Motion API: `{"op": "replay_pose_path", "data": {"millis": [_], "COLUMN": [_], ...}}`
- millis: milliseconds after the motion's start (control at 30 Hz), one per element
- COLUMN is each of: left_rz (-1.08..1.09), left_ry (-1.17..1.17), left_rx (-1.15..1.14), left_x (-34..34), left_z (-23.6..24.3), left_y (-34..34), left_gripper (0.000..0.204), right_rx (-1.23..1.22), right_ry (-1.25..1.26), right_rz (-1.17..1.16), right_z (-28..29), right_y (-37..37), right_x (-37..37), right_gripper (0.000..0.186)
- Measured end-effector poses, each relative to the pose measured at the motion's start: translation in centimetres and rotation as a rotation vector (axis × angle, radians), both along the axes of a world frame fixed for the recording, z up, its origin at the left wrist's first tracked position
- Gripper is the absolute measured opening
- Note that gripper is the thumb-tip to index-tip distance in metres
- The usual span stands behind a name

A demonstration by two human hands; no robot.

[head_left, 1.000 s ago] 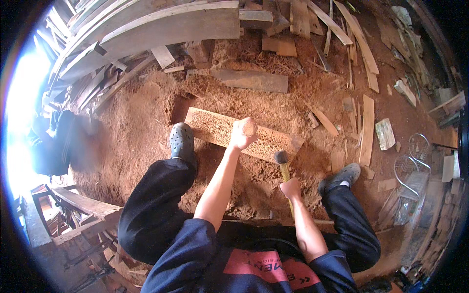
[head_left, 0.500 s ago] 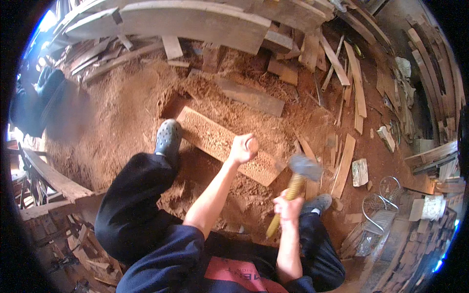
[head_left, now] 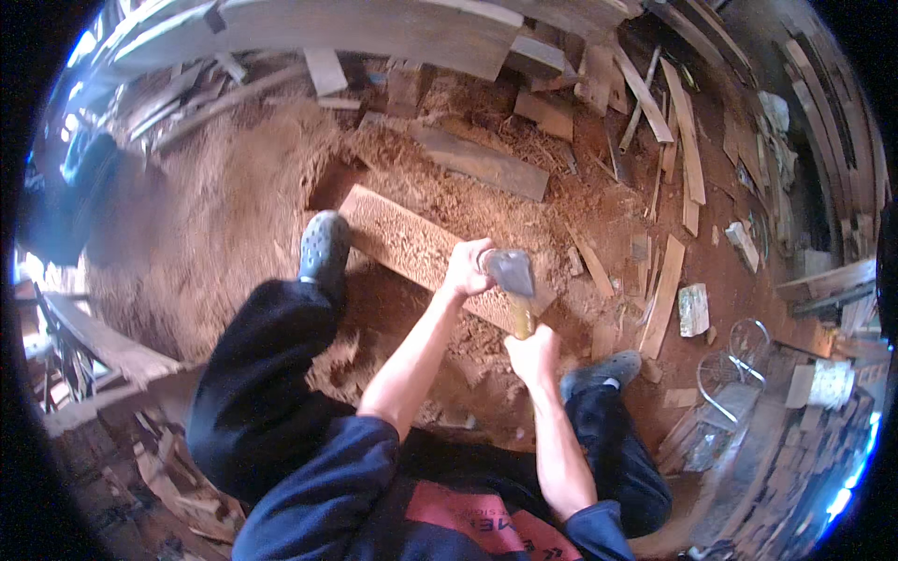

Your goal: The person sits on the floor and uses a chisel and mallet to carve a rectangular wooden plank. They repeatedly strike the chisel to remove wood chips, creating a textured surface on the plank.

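A long wooden board (head_left: 398,234) with a densely pitted, carved surface lies slantwise in front of me on the sawdust. Above its right half my left hand (head_left: 465,269) is closed round an upright chisel; its round handle end (head_left: 485,261) shows, the blade is hidden. My right hand (head_left: 535,355) grips the yellow handle (head_left: 522,316) of a hammer. The grey metal hammer head (head_left: 512,272) is right beside the chisel's handle end; whether they touch I cannot tell.
My clog-shod feet stand at either end of the board, the left clog (head_left: 325,245) against it. A dark plank (head_left: 482,164) lies beyond. Offcuts (head_left: 662,297) and a pale block (head_left: 693,310) lie to the right. Stacked timber (head_left: 365,37) runs along the back. A blurred person (head_left: 79,201) is at far left.
The hammer has swung left and forward from beside my right foot to the chisel's handle end, my right hand moving with it. My left hand keeps its place on the board.
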State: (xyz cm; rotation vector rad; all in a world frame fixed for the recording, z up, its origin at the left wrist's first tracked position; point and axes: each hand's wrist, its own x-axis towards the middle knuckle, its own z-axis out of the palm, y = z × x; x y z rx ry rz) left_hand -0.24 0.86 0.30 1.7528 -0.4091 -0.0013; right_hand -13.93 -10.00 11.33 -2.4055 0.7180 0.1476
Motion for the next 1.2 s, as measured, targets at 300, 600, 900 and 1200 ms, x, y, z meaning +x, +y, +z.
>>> {"op": "replay_pose_path", "data": {"millis": [300, 600, 900, 1200], "left_rz": [-0.013, -0.017, -0.031, -0.049], "left_ry": [0.096, 0.058, 0.003, 0.171], "left_rx": [0.019, 0.009, -0.036, -0.068], "left_x": [-0.6, -0.3, 0.5, -0.7], "left_z": [1.2, 0.3, -0.3, 1.1], "left_y": [-0.4, 0.2, 0.7, 0.1], "left_gripper": [0.024, 0.023, 0.027, 0.026], "right_rx": [0.622, 0.474, 0.074, 0.228], "right_ry": [-0.860, -0.512, -0.035, 0.247], "right_rz": [-0.190, -0.057, -0.048, -0.292], "right_z": [8.8, 10.3, -0.7, -7.0], "right_y": [2.3, -1.3, -0.6, -4.2], "right_x": [0.4, -0.6, 0.7, -6.7], "right_gripper": [0.022, 0.023, 0.024, 0.029]}}
